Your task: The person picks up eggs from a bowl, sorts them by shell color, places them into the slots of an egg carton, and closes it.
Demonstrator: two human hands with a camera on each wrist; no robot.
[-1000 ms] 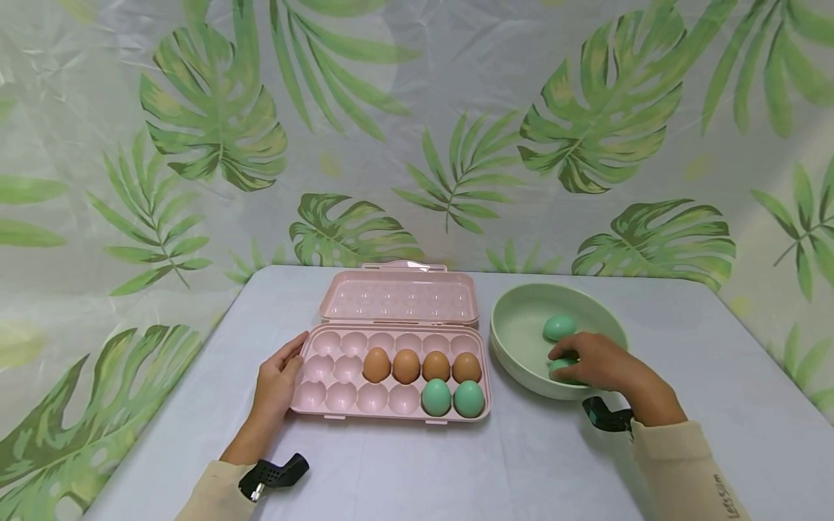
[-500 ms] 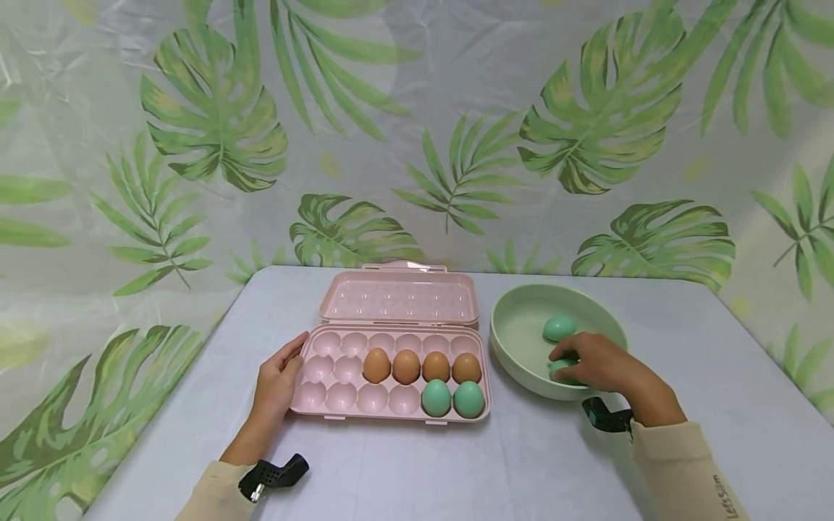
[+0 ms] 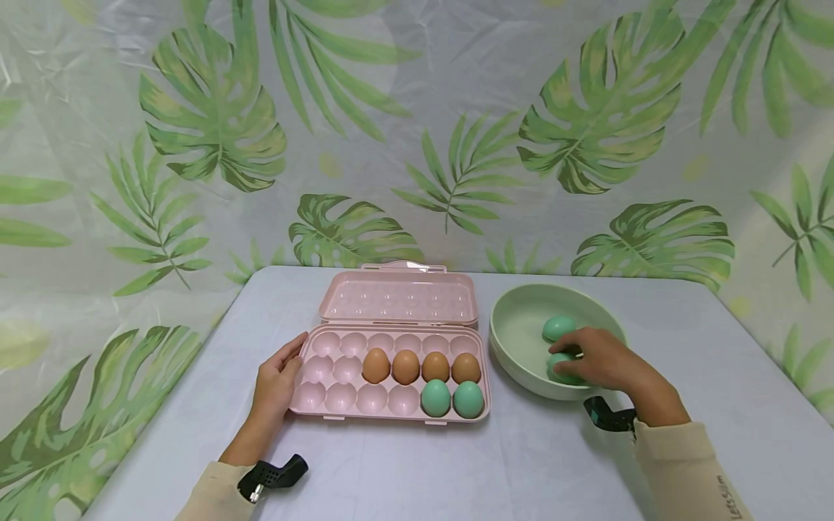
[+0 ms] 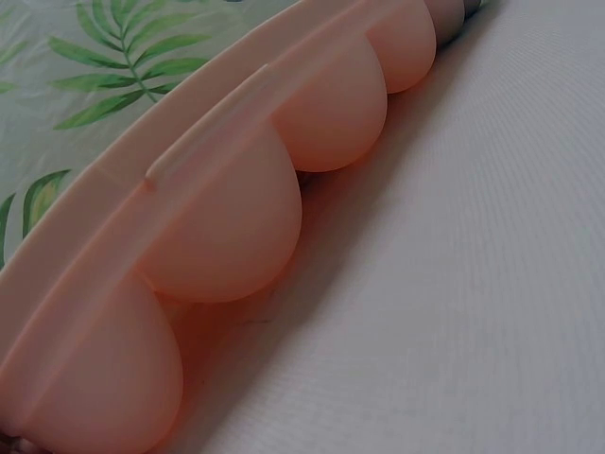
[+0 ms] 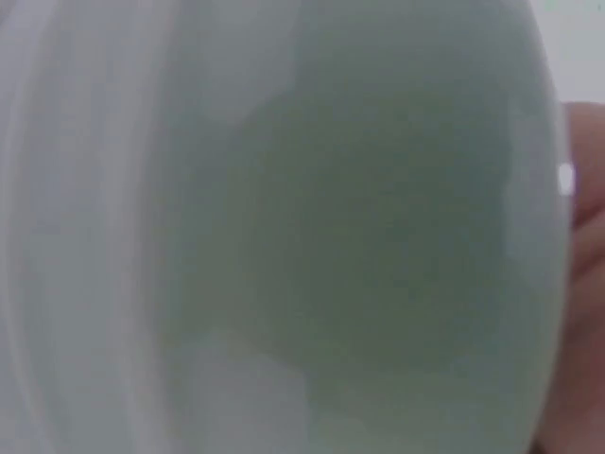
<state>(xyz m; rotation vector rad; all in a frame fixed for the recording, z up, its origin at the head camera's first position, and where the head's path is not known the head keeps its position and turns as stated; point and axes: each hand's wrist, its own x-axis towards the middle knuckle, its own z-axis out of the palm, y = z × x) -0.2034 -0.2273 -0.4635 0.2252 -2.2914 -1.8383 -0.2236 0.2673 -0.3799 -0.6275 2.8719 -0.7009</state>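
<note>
My left hand (image 3: 276,380) grips the left edge of a pink plastic egg carton (image 3: 405,422); its far fingers are partly hidden. Several brown eggs (image 3: 406,367) fill the right part of the carton's middle row. Two green eggs (image 3: 436,398) sit at the right end of the near row. Inside the light green bowl (image 3: 521,365), my right hand (image 3: 599,358) pinches a green egg (image 3: 560,367), partly covered by the fingers. Another green egg (image 3: 558,328) lies just beyond it. In the right wrist view the bowl's wall (image 5: 378,236) hides most of the hand.
The carton's lid (image 3: 399,298) lies folded back behind it, towards the leaf-patterned backdrop (image 3: 449,181). A white cloth (image 3: 404,470) covers the table. The bowl stands close to the carton's right side.
My right hand has risen slightly and shifted a little to the right, and more of the green egg under its fingers shows. My left hand and the carton have stayed in place.
</note>
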